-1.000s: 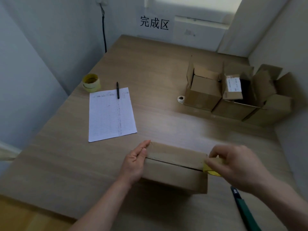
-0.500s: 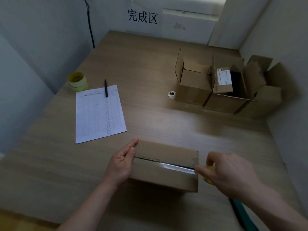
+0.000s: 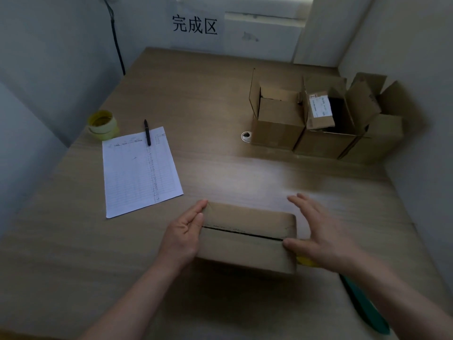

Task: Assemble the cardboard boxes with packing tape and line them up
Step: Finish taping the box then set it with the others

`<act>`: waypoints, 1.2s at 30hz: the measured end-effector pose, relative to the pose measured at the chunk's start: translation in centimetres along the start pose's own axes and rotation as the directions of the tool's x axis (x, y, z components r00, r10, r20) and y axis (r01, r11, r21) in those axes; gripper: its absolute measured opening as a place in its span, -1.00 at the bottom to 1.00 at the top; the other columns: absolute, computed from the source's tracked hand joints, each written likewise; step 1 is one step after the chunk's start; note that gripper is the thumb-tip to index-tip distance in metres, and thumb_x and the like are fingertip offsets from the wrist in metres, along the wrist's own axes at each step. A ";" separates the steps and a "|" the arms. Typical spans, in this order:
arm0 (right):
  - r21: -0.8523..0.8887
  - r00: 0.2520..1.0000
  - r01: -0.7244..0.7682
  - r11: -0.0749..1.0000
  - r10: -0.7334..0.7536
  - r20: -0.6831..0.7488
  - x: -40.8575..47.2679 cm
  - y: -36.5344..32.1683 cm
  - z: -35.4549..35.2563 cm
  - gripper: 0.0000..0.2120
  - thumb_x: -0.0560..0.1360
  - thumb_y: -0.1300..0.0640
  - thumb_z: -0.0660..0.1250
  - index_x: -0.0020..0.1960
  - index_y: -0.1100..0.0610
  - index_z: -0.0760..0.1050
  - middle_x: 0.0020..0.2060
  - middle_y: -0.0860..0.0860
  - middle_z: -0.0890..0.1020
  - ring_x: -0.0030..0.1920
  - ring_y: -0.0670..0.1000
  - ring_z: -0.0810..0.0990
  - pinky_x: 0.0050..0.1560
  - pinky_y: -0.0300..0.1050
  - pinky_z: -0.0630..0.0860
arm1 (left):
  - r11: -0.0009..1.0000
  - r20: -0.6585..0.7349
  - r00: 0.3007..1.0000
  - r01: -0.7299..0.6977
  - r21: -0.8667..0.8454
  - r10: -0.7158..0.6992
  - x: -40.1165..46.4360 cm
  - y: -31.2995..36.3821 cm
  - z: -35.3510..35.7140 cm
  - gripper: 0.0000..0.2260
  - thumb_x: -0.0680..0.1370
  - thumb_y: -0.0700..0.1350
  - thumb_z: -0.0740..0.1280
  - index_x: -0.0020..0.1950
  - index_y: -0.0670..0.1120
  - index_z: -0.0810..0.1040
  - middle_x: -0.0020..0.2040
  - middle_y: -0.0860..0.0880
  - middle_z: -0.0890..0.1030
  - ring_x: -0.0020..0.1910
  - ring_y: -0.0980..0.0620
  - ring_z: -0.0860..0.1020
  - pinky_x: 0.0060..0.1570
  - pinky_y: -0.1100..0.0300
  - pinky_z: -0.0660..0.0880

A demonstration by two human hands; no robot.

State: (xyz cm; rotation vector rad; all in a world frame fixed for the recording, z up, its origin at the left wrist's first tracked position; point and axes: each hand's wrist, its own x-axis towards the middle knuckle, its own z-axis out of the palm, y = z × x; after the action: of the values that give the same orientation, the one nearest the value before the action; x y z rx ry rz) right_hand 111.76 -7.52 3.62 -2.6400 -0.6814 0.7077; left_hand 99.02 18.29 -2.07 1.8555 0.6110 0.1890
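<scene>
A grey-walled corner closes round a wooden table (image 3: 220, 114), with a sign (image 3: 195, 25) on the far wall. The box (image 3: 247, 238) being assembled lies at the near edge, flaps folded shut, a dark seam running across its top. The left hand (image 3: 182, 235) lies flat against the box's left end, fingers straight. The right hand (image 3: 323, 231) is spread open at the right end, thumb touching the corner by the seam, holding nothing. A yellow tape roll (image 3: 305, 261) peeks from beneath that hand, beside a green cutter (image 3: 365, 305). Whether tape already covers the seam cannot be told. If it does not, the flaps may spring apart once the hands lift, and the seam looks slightly gaping on the right. Tape laid over a gap would likely wrinkle or hold badly. Pressing from one end only could slide the box off the near edge. Three open boxes (image 3: 316, 121) stand in a row far right, so the line has room. A sheet (image 3: 139, 170), a pen (image 3: 147, 132) and a second roll (image 3: 103, 123) lie left, well apart.
</scene>
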 end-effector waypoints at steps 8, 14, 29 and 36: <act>0.050 0.981 -0.132 0.990 0.137 -0.140 0.0 -2.3 3.7 -0.36 0.50 -0.38 0.17 0.48 -0.29 0.02 0.14 -0.02 0.39 0.10 0.07 0.49 0.08 -0.01 0.47 | 0.522 0.109 0.987 -0.155 0.839 0.118 5.1 5.8 3.9 -0.57 0.62 0.24 0.01 0.48 0.26 0.08 0.59 -0.06 0.03 0.53 -0.24 -0.02 0.34 -0.23 0.14; 0.193 0.944 -0.258 0.947 0.290 -0.159 -0.4 -1.1 4.4 -0.20 0.44 -0.47 0.09 0.56 -0.20 -0.06 0.24 0.05 0.51 0.11 0.08 0.56 0.05 0.04 0.52 | 0.591 0.489 0.859 -0.477 0.651 0.155 3.0 4.0 8.7 -0.54 0.65 0.17 0.01 0.56 0.28 0.02 0.60 0.09 -0.25 0.51 -0.15 -0.42 0.50 -0.16 -0.04; 0.423 0.964 -0.194 0.885 0.253 -0.086 0.8 0.5 4.8 -0.48 0.61 -0.21 0.10 0.52 -0.09 0.15 0.31 0.03 0.54 0.20 0.11 0.55 0.13 0.00 0.47 | 0.990 -0.072 0.997 0.029 0.135 -0.019 -8.2 3.5 12.4 -0.51 0.45 -0.05 0.49 0.33 0.22 0.47 0.35 -0.01 0.33 0.33 0.03 0.39 0.35 0.27 0.27; 0.448 0.968 -0.214 0.868 0.251 -0.024 0.6 0.5 4.2 -0.55 0.60 -0.23 0.07 0.45 -0.12 0.19 0.24 0.04 0.55 0.13 0.16 0.57 0.12 0.20 0.56 | 0.988 -0.116 0.981 0.150 -0.043 -0.155 -8.2 4.3 13.0 -0.43 0.43 -0.20 0.51 0.20 0.38 0.42 0.13 0.03 0.41 0.07 0.14 0.54 0.32 0.12 0.44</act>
State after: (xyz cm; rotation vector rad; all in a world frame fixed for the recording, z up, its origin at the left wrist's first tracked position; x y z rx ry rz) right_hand 110.12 -6.90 -0.29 -2.3236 -0.1460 0.7146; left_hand 98.71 2.37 -1.62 1.7649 0.8247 0.2083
